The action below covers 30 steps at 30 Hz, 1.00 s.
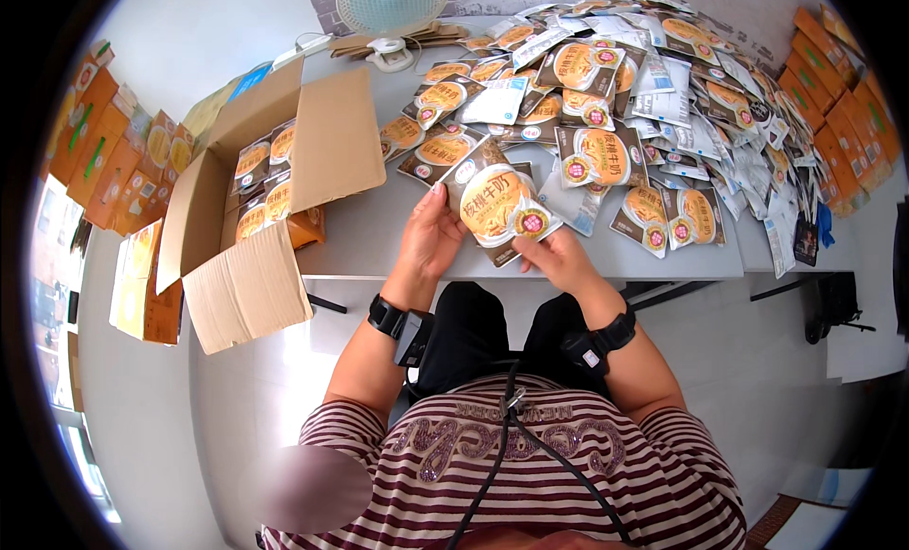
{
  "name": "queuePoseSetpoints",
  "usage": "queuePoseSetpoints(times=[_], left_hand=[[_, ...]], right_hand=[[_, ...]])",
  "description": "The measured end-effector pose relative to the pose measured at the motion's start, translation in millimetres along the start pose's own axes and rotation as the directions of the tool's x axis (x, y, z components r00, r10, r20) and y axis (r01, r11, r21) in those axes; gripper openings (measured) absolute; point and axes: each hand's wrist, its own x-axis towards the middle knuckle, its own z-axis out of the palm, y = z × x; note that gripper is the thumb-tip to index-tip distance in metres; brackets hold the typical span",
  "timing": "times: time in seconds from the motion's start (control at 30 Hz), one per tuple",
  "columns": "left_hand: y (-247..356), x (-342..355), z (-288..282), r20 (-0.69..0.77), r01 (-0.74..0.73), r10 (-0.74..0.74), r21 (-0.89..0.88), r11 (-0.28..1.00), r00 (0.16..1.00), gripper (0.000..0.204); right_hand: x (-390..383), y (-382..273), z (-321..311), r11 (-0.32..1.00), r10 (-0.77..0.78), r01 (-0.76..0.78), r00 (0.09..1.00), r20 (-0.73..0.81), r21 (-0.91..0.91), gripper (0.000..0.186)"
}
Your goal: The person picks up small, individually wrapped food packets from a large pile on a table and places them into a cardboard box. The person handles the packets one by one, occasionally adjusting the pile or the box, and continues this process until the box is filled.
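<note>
Between my two hands is a brown and white food pouch [492, 202] with a bowl picture on its front, held tilted above the table's near edge. My left hand [432, 236] grips its left side, thumb on top. Its lower right corner is pinched by my right hand [561, 260]. Beyond it, a large heap of similar pouches [663, 86] covers the table, some showing white backs. Two pouches [668, 219] lie side by side right of my right hand. An open cardboard box [248, 283] at the left has several pouches [267, 186] inside.
A fan [393, 3] and a white corded device [389, 54] stand at the back of the grey table [365, 252]. Orange cartons are stacked at the left [114, 162] and right [833, 100]. One orange carton [147, 290] sits beside the open box, whose flaps stick out.
</note>
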Motion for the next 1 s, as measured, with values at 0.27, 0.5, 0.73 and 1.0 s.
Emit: queuePoseSetpoints(times=[0.27,0.5,0.73,1.0], left_hand=[[-2.4,1.8,-3.5,-0.096,-0.046,0.036,-0.103,0.994,0.995,0.035],[1.1,-1.3,-2.7,-0.025,0.042,-0.048,-0.211,0.977,0.999,0.041],[-0.2,-4.5,2.4,-0.018,0.070,-0.071,-0.037,0.997,0.997,0.035],[-8.0,-10.9,14.6,0.106,0.059,-0.102,0.351,0.934,0.989,0.042]], right_hand=[[3.4,-6.0,-0.5,0.984,0.094,-0.092,0.996,-0.003,0.155,0.046],[2.9,-1.8,-2.6,0.985,0.107,-0.109,0.994,0.021,0.132,0.048],[2.1,-3.5,-4.6,0.978,0.077,-0.070,0.997,-0.027,0.199,0.047],[4.1,-6.9,-0.7,0.978,0.037,-0.016,0.995,-0.096,0.209,0.042]])
